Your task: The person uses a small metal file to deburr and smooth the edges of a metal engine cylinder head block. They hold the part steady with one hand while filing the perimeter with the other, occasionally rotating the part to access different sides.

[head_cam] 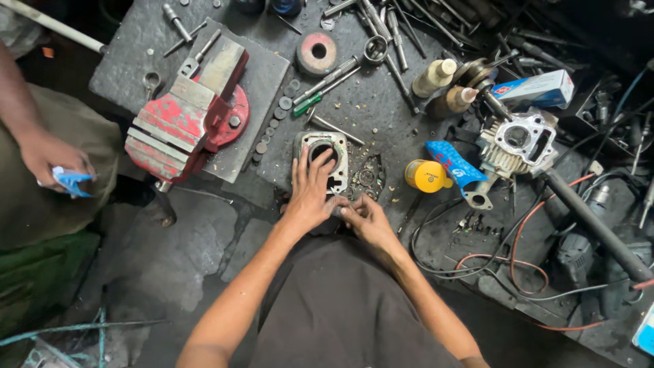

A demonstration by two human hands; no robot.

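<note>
Both forearms reach up from the lower frame to the engine cylinder block [322, 161] at centre. Left hand [311, 187] lies flat, fingers spread, steadying it; right hand [362, 217] pinches its lower edge, seemingly picking off gasket residue. Continuing likely calls for firm bracing and careful fingertip scraping.

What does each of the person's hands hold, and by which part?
Left hand presses flat on the metal cylinder block, fingers over its bore. What the right hand pinches cannot be told.

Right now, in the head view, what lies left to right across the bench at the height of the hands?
Other person's hand holding a blue item → red bench vise → engine cylinder block under the left hand → yellow can → cylinder head.
</note>
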